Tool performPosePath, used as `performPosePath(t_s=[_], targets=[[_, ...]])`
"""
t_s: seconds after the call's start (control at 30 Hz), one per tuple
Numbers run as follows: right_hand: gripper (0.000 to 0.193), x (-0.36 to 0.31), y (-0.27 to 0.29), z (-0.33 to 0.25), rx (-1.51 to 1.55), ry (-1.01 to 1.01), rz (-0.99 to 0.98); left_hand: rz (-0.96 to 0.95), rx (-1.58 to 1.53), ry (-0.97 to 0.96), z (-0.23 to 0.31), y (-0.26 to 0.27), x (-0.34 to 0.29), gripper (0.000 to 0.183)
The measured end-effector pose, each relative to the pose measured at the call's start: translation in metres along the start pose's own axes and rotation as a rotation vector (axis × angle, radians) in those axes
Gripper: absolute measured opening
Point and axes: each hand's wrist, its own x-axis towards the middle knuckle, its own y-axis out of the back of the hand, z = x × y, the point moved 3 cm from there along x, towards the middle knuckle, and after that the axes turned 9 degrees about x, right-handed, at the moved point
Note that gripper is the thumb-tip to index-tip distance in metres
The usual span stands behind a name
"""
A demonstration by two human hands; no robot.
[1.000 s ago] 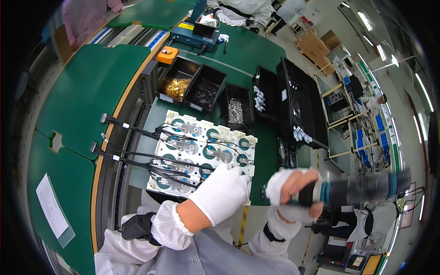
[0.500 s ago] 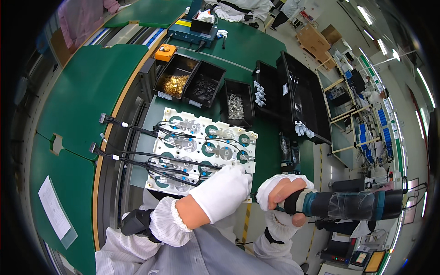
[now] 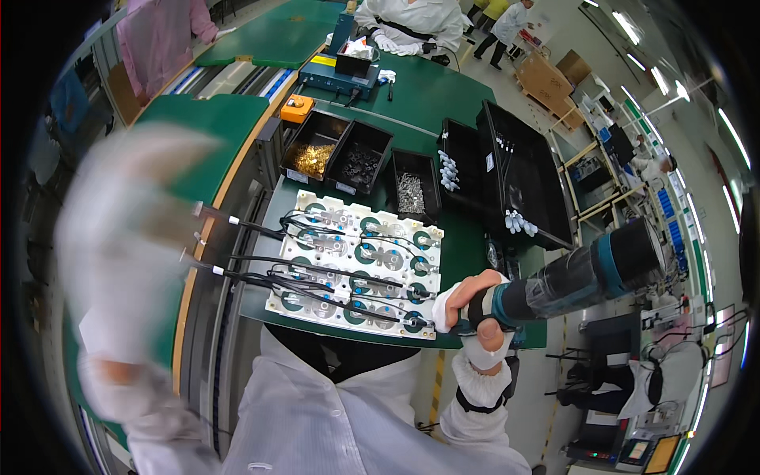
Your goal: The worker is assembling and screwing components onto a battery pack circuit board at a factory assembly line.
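My right hand (image 3: 476, 307), in a white glove with bare fingertips, grips a black and teal cordless screwdriver (image 3: 566, 279). Its front end points at the near right corner of a white plastic module plate (image 3: 336, 275); whether the bit touches is hidden by the hand. Round green-backed openings, clear discs and small blue and metal parts cover the plate. Black cable bundles (image 3: 253, 273) run across it and off its left side, ending in connectors. My left hand (image 3: 131, 229), gloved in white, is raised at the far left over the cable ends, its fingers smeared by motion.
Behind the plate stand black bins with gold metal pieces (image 3: 314, 158), black parts (image 3: 358, 166) and silver screws (image 3: 409, 192). Larger black trays (image 3: 526, 170) stand to the right, with grey-white parts at their edges. A blue box unit (image 3: 339, 77) sits farther back. Another person (image 3: 412, 20) is across the table.
My left hand has left the plate and swung to the far left. The screwdriver, still in my right hand, has shifted left and tilted, its rear end higher. The view has moved slightly.
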Motion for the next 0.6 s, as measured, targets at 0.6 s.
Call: performPosePath(t_s=[0.6], targets=[[0.058, 0.002, 0.007, -0.001, 0.047, 0.127, -0.245, 0.798, 1.729, 0.783, 0.157, 0.402, -0.227, 0.060]])
